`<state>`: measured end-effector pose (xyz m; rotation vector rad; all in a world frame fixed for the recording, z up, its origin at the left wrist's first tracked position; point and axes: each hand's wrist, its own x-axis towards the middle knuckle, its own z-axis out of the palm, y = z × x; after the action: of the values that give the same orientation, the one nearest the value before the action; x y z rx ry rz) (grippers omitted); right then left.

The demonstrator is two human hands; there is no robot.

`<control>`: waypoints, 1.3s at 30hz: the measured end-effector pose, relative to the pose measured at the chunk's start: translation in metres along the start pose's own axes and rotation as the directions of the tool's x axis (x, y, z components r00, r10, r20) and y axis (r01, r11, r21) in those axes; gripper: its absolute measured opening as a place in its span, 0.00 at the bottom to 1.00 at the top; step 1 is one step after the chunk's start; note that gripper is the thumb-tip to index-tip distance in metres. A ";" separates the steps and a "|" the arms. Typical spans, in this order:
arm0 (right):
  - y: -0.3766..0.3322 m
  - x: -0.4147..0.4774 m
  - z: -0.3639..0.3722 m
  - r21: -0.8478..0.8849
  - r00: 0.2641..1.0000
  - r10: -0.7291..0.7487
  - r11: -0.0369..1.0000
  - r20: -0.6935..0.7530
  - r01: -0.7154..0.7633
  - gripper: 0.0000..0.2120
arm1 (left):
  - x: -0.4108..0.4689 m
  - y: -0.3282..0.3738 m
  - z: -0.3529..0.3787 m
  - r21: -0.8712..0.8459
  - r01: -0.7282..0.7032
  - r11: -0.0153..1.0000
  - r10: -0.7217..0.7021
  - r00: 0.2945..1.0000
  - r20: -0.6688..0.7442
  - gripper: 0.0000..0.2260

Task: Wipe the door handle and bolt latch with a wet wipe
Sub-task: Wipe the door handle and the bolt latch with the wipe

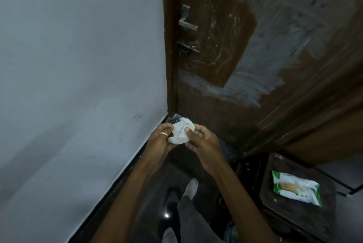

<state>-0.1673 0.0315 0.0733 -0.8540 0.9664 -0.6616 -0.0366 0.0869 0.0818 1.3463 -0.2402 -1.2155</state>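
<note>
A crumpled white wet wipe [181, 132] is held between both hands low in front of me. My left hand [160, 140], with a ring on one finger, grips its left side. My right hand [202, 140] pinches its right side with the thumb on top. The silver lever door handle [186, 21] is mounted on the brown door [225, 46], well above the hands. The dark bolt latch [187, 47] sits just below the handle near the door's left edge. Neither hand touches the door.
A grey wall [78, 66] stands on the left, meeting the door frame. A dark wooden stool [284, 211] at the lower right carries a green and white wipe packet [296, 188]. My legs and feet stand on the dark floor [157, 193] below.
</note>
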 end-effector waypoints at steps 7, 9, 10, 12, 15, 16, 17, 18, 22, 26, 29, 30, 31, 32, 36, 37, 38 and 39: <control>-0.033 0.075 0.005 -0.231 0.997 -0.066 0.971 -0.032 0.057 0.09 | 0.079 0.035 0.012 0.439 -0.109 0.892 0.108 0.994 0.028 0.15; -0.043 0.099 0.006 -0.215 0.997 -0.041 0.976 -0.072 0.025 0.10 | 0.101 0.050 0.022 0.389 -0.080 0.918 0.087 0.996 0.000 0.12; -0.048 0.110 0.005 -0.189 0.995 -0.019 0.982 -0.099 0.000 0.10 | 0.111 0.057 0.028 0.387 -0.058 0.920 0.073 0.997 -0.023 0.12; -0.058 0.131 0.006 -0.124 0.992 0.004 0.992 -0.129 -0.020 0.10 | 0.131 0.067 0.038 0.384 -0.030 0.923 0.058 0.997 -0.060 0.12; -0.069 0.157 0.010 0.014 0.985 0.007 1.000 -0.173 -0.005 0.10 | 0.154 0.069 0.042 0.353 -0.072 0.933 0.101 0.993 -0.064 0.11; -0.072 0.164 0.011 0.066 0.983 0.017 0.998 -0.181 -0.006 0.11 | 0.158 0.069 0.042 0.324 -0.089 0.942 0.118 0.991 -0.070 0.12; -0.073 0.170 0.013 0.109 0.982 0.032 0.994 -0.189 -0.012 0.11 | 0.163 0.070 0.040 0.293 -0.096 0.951 0.122 0.990 -0.073 0.12; -0.075 0.178 0.016 0.134 0.977 0.051 0.991 -0.206 -0.023 0.12 | 0.171 0.072 0.040 0.270 -0.101 0.958 0.125 0.990 -0.070 0.11; -0.081 0.206 0.027 0.113 0.959 0.152 0.985 -0.240 -0.128 0.19 | 0.204 0.087 0.037 0.251 -0.107 0.962 0.113 0.994 -0.008 0.08; -0.088 0.227 0.044 0.074 0.952 0.229 0.973 -0.203 -0.218 0.29 | 0.230 0.112 0.040 0.288 -0.088 0.954 0.071 0.995 0.069 0.10; -0.096 0.241 0.056 0.123 0.948 0.230 0.971 -0.222 -0.207 0.29 | 0.251 0.132 0.043 0.269 0.034 0.963 -0.049 0.998 0.047 0.08; -0.098 0.246 0.059 0.133 0.945 0.218 0.973 -0.245 -0.190 0.26 | 0.258 0.135 0.041 0.246 0.037 0.969 -0.050 0.998 0.049 0.06; -0.101 0.250 0.063 0.137 0.940 0.206 0.975 -0.273 -0.174 0.23 | 0.263 0.140 0.038 0.220 0.033 0.975 -0.046 0.997 0.054 0.06; -0.104 0.253 0.066 0.131 0.933 0.195 0.978 -0.302 -0.162 0.19 | 0.268 0.143 0.036 0.197 0.021 0.980 -0.033 0.998 0.056 0.08; -0.110 0.265 0.078 0.098 0.889 0.161 0.986 -0.429 -0.132 0.11 | 0.280 0.155 0.026 0.168 0.011 0.986 -0.023 0.997 0.068 0.18; -0.110 0.267 0.080 0.084 0.877 0.151 0.988 -0.456 -0.127 0.10 | 0.280 0.156 0.023 0.138 0.022 0.990 -0.033 0.996 0.081 0.17; -0.109 0.269 0.082 0.060 0.867 0.142 0.990 -0.478 -0.128 0.09 | 0.280 0.157 0.020 0.113 0.035 0.993 -0.045 0.994 0.095 0.14; -0.108 0.270 0.085 0.037 0.864 0.133 0.991 -0.485 -0.132 0.09 | 0.280 0.158 0.017 0.091 0.040 0.995 -0.050 0.992 0.115 0.13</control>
<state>0.0123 -0.2126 0.0762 -0.6168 1.4671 -0.7769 0.1519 -0.1738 0.0797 1.3648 -0.3522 -1.3369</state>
